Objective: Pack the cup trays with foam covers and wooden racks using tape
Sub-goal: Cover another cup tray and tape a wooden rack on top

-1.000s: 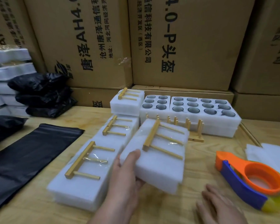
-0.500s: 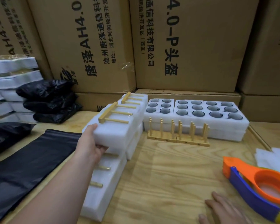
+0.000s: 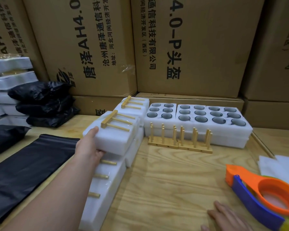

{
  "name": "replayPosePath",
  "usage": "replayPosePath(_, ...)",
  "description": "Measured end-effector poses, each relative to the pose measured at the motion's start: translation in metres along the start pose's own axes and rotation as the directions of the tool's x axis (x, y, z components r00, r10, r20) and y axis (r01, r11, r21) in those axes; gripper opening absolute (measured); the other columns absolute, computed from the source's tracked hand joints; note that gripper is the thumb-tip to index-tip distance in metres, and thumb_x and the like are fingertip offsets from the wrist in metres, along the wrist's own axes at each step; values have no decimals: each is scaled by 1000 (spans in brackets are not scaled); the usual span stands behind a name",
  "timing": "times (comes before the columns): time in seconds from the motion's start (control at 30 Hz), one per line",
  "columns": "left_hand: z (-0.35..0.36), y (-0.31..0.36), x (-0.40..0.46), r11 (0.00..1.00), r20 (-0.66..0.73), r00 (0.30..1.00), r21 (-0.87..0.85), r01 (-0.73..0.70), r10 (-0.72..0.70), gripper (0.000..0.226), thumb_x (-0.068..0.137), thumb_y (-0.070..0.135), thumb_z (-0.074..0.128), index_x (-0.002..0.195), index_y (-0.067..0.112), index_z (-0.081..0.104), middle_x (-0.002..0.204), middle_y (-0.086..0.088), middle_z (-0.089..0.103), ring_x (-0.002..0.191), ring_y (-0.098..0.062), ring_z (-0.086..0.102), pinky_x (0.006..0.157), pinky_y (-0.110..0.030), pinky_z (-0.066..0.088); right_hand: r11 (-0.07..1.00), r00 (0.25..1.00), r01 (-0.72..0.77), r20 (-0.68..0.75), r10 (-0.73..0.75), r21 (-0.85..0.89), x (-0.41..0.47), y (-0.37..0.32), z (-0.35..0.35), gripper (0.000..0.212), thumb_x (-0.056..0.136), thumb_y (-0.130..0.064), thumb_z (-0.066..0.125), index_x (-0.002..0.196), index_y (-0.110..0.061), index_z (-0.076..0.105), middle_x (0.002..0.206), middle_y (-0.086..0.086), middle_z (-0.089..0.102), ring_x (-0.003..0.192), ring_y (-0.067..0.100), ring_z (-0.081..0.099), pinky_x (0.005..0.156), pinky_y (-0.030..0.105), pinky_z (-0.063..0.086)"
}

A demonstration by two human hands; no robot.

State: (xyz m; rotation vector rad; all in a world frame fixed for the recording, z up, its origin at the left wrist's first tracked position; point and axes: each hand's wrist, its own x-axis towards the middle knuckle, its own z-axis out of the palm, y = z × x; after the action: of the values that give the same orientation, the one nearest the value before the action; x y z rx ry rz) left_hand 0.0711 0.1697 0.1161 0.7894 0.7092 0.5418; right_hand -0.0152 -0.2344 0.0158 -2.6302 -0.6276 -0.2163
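My left hand (image 3: 88, 147) grips the near-left corner of a white foam-wrapped pack with a taped-on wooden rack (image 3: 113, 133), thumb on top, fingers underneath, holding it over the row of finished packs (image 3: 105, 184) at ten o'clock. My right hand (image 3: 227, 217) rests flat, fingers relaxed, on the wooden table (image 3: 165, 180) at five o'clock, beside the orange-and-blue tape dispenser (image 3: 264, 197). At one o'clock, open white foam cup trays (image 3: 197, 120) sit behind upright wooden peg racks (image 3: 180, 139).

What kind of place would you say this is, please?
Probably a warehouse packing bench: stacked printed cartons behind a wooden table, foam cup trays, and a tape dispenser.
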Motion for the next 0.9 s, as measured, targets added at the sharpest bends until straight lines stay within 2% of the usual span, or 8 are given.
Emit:
replayPosePath(0.07,2,0,1,999,-17,1000,42,-8,8,73,72,32,89,134,18,54,114,-6,67,94,-25,71,79,-47,62,999,979,-32,-202,39,34,-3,-9,8,39,35,-42,71,67,-20,77,93,14,78,123,-28,37,104,-3,5)
replayPosePath(0.13,3,0,3,994,-62,998,110,-26,33,75,73,35,88,137,17,53,114,-4,64,96,-23,68,83,-43,60,996,976,-88,-197,89,14,4,-11,5,40,36,-46,70,68,-23,77,91,13,78,95,3,71,103,0,11)
replayPosePath(0.37,3,10,-25,920,-271,904,307,-245,331,89,78,47,78,154,31,34,154,0,43,131,-27,50,94,-34,39,994,995,-86,-47,83,-71,14,9,12,42,72,-65,68,107,-43,70,140,-23,52,126,-4,56,102,8,23)
replayPosePath(0.47,7,3,-67,802,-133,807,288,-524,575,71,83,45,70,147,41,39,151,10,44,130,-12,49,106,-31,39,981,984,-172,-61,167,-84,10,13,14,46,40,-58,71,75,-28,78,103,0,78,86,21,78,90,19,34)
replayPosePath(0.57,12,-36,-117,623,192,646,168,-764,739,32,87,33,64,115,46,57,126,15,63,122,-5,58,111,-36,44,970,972,-216,-116,203,-112,9,14,18,47,36,-56,77,74,-28,79,100,2,79,86,23,78,92,21,32)
replayPosePath(0.67,6,-104,-152,562,640,566,243,-791,520,22,83,38,62,105,40,66,111,13,70,111,-7,64,98,-25,46,971,976,-209,-91,199,-117,6,14,17,58,25,-52,95,76,-29,79,102,0,79,88,20,78,85,23,38)
replayPosePath(0.77,-5,-168,-162,386,849,499,407,-828,174,24,80,37,65,103,45,66,119,27,65,125,0,56,102,-9,35,982,974,-187,-138,181,-27,2,13,12,54,28,-41,100,76,-32,77,101,-5,78,87,17,77,78,18,47)
replayPosePath(0.9,-9,-222,-158,-129,851,512,499,-857,-112,56,90,61,39,145,49,36,163,23,17,154,-5,3,123,-25,0,997,899,-71,-434,65,1,8,22,-19,25,65,-28,77,89,-20,76,98,-2,70,87,25,69,82,34,50)
